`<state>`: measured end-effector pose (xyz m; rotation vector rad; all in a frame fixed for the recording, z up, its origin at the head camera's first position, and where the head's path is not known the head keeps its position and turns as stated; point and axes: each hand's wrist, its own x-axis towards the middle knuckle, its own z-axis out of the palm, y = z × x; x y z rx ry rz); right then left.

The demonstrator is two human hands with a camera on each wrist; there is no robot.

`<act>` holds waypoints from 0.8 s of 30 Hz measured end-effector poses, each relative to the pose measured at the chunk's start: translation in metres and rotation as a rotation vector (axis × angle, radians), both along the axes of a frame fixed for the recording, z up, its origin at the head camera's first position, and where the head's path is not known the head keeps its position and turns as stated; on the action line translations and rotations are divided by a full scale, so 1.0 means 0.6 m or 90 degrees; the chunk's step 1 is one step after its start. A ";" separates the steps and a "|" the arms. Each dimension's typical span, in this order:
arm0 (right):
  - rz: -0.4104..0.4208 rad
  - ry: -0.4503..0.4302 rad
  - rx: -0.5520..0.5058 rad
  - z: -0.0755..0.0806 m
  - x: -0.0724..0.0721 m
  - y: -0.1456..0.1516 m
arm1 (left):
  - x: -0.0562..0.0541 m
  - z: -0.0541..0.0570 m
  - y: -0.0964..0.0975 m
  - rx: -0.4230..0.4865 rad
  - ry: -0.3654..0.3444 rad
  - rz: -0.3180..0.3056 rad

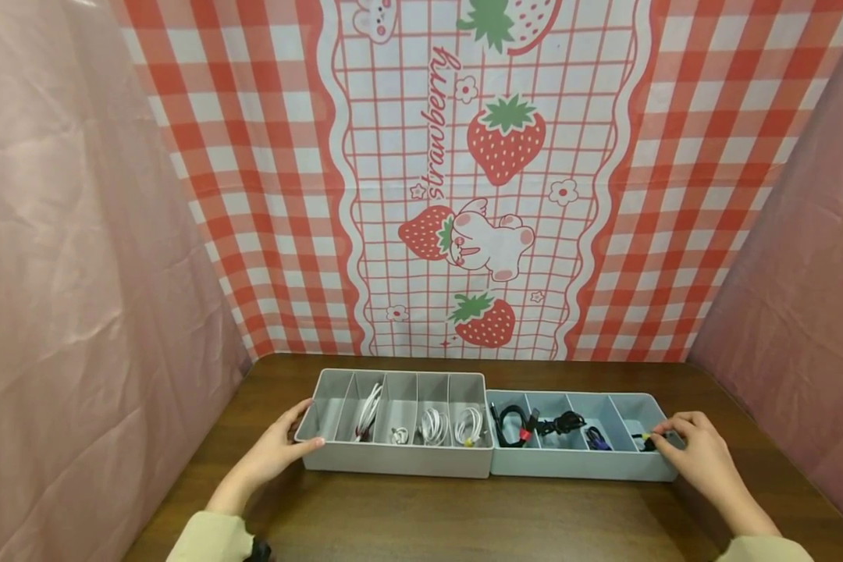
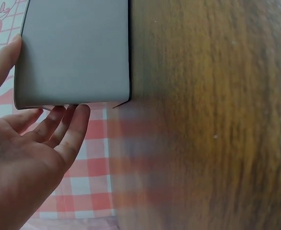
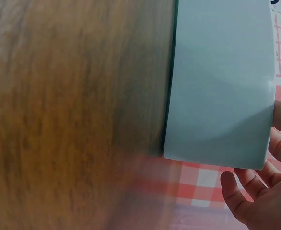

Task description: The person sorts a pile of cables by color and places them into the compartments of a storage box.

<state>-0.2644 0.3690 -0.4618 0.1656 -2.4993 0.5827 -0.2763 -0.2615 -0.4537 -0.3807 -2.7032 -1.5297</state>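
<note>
At the left stands a grey divided box (image 1: 393,460); its left end is gripped by my left hand (image 1: 274,445), thumb over the front rim and fingers against the end wall. A pale blue divided box (image 1: 576,466) adjoins it on the right. Over its right end reaches my right hand (image 1: 698,453), thumb and forefinger pinching a small black cable (image 1: 649,443) with a yellow tie in the last compartment. The right wrist view shows the other fingers (image 3: 236,189) near the end wall; the pinching fingertips are hidden there.
White cables (image 1: 434,427) lie in several compartments of the grey box. The blue box also holds a black cable (image 1: 511,428) with a red tie, another black cable (image 1: 560,423) and a purple one (image 1: 597,439). A strawberry-print cloth (image 1: 492,234) hangs behind the wooden table (image 1: 421,515).
</note>
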 end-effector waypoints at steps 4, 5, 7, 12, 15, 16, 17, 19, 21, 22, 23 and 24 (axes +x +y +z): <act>-0.001 0.001 0.002 0.003 0.001 0.003 | 0.001 0.000 0.000 -0.009 0.012 0.014; -0.002 0.001 0.002 0.004 0.001 0.004 | 0.001 0.000 0.001 -0.018 0.018 0.021; -0.001 0.000 0.000 0.007 0.003 0.006 | 0.002 0.001 0.001 -0.046 0.036 0.039; 0.000 -0.001 -0.007 0.023 0.010 0.003 | 0.009 0.016 0.008 -0.133 0.090 0.088; 0.001 -0.005 -0.009 0.040 0.015 -0.005 | 0.018 0.033 0.018 -0.179 0.130 0.110; 0.001 -0.008 -0.008 0.047 0.016 -0.008 | 0.022 0.040 0.022 -0.191 0.144 0.116; 0.004 -0.009 -0.008 0.053 0.018 -0.013 | 0.026 0.047 0.027 -0.202 0.158 0.123; 0.008 -0.012 -0.003 0.066 0.023 -0.024 | 0.034 0.062 0.040 -0.221 0.185 0.138; 0.014 -0.011 0.001 0.079 0.029 -0.038 | 0.043 0.075 0.055 -0.239 0.212 0.157; 0.018 -0.005 0.003 0.085 0.032 -0.045 | 0.047 0.081 0.063 -0.243 0.224 0.168; 0.020 0.002 0.005 0.092 0.035 -0.053 | 0.052 0.087 0.071 -0.250 0.235 0.178; 0.021 0.009 0.005 0.098 0.039 -0.061 | 0.057 0.091 0.079 -0.253 0.243 0.186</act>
